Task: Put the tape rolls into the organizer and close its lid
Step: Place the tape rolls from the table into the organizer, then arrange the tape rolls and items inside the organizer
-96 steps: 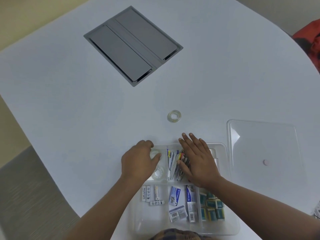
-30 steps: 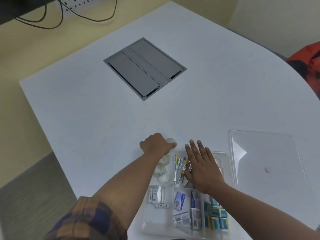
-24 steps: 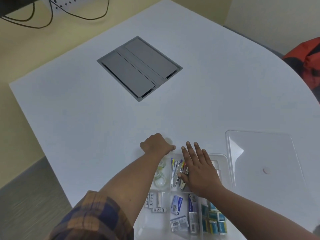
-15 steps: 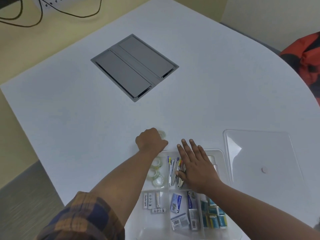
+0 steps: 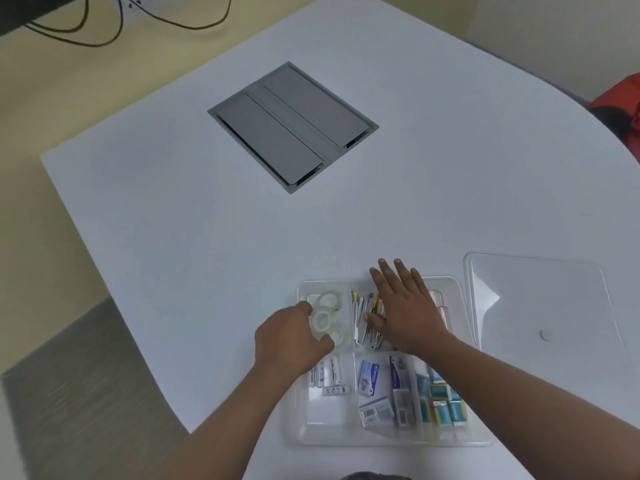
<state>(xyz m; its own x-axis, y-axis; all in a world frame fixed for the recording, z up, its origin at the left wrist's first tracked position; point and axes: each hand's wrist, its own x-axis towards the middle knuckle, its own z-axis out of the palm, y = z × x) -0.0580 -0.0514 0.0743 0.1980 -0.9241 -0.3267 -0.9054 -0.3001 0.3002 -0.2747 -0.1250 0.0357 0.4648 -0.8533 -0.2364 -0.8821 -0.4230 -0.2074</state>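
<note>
A clear plastic organizer (image 5: 450, 441) sits at the table's near edge, its lid off. Its far-left compartment holds clear tape rolls; one roll (image 5: 329, 300) lies at the far end. My left hand (image 5: 291, 341) is over that compartment, fingers and thumb closed on another clear tape roll (image 5: 322, 323) held just above the others. My right hand (image 5: 405, 310) lies flat, fingers spread, on the pens and clips in the middle far compartment. The clear lid (image 5: 540, 303) lies flat on the table to the organizer's right.
A grey cable hatch (image 5: 292, 126) is set into the white table (image 5: 173, 220) farther away. The table's left edge runs diagonally, with grey floor below. Black cables hang at the far left wall. A red object (image 5: 623, 109) sits past the right edge.
My left hand picked the last loose tape roll off the table beyond the organizer and brought it back over the tape compartment. My right hand stayed flat on the organizer.
</note>
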